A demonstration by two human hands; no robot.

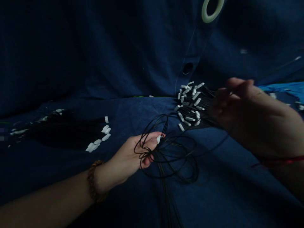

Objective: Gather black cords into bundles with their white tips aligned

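My left hand (140, 148) is closed around a looped bunch of thin black cables (175, 160), near the middle of the view. A small white connector (158, 139) shows by its thumb. Loose loops spread to the right, and straight strands hang down toward me. Raised at the right is my right hand (251, 110), blurred, with its fingers curled in together. One black strand runs from the loops up toward it. What its fingertips hold is too dark and smeared to make out. Just left of it lies a bundle of black cables with white connectors (190, 104).
Another bundle of black cables (64, 133) lies at the left, with white connectors (98, 139) at its right end. Dark blue cloth (133, 110) covers the surface and rises behind. A pale ring (212, 11) hangs at the top. Bright blue material (285, 90) shows far right.
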